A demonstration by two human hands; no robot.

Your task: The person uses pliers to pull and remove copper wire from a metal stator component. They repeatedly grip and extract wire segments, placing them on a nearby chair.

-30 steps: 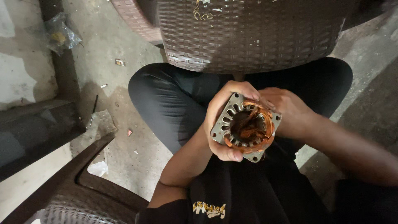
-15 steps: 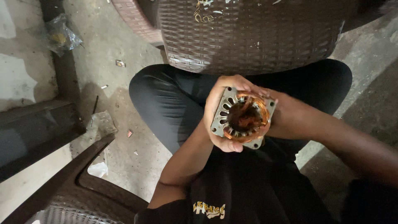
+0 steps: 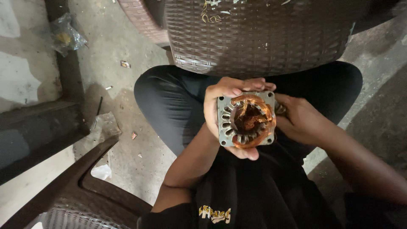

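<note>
A square grey metal motor stator (image 3: pixel 246 119) with slotted teeth and copper wire windings sits over my lap. My left hand (image 3: pixel 216 111) wraps around its left side, fingers curled over the top edge and thumb under the bottom edge. On the stator's right edge rests my right hand (image 3: pixel 302 121), its fingertips hidden behind the metal. The copper coil fills the right half of the bore; the left slots look bare.
A brown woven plastic chair (image 3: pixel 258 36) stands just ahead of my knees. Another brown chair's arm (image 3: pixel 76 182) is at the lower left. Concrete floor (image 3: pixel 123 106) carries scraps, a crumpled plastic bag (image 3: pixel 65 36) and a dark step (image 3: pixel 34 131).
The stator has turned from tilted to nearly square in my hands and shifted slightly right. Both hands stayed on it.
</note>
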